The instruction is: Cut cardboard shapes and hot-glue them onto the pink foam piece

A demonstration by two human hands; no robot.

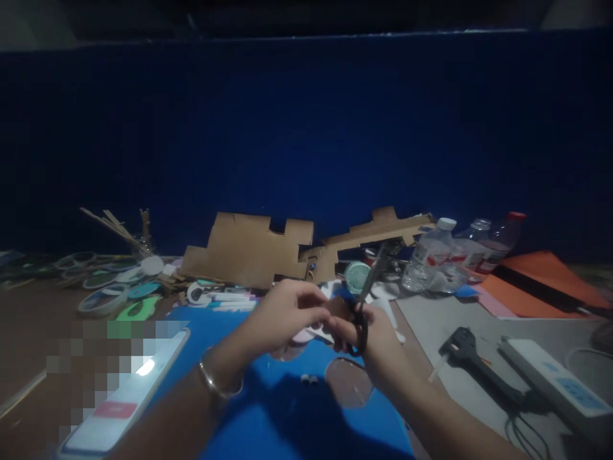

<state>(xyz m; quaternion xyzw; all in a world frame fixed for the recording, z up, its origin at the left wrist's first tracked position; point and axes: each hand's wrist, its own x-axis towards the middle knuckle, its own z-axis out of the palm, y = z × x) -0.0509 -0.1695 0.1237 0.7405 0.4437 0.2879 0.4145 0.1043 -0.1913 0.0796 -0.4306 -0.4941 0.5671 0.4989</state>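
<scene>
Over mat [249,428], hands [287,313] meeting, fingers [343,329] bent, scissors [371,281] tilted

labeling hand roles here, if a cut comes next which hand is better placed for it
Probably the right hand: it holds the scissors, though their blades point forward, away from the body. The left hand has no scissors; its fingertips are beside the small brown piece.

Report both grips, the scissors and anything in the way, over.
Right grip: holding scissors, blades angled up. Left grip: at small brown piece. Clear disc on mat nearby, seemingly not in the way.
</scene>
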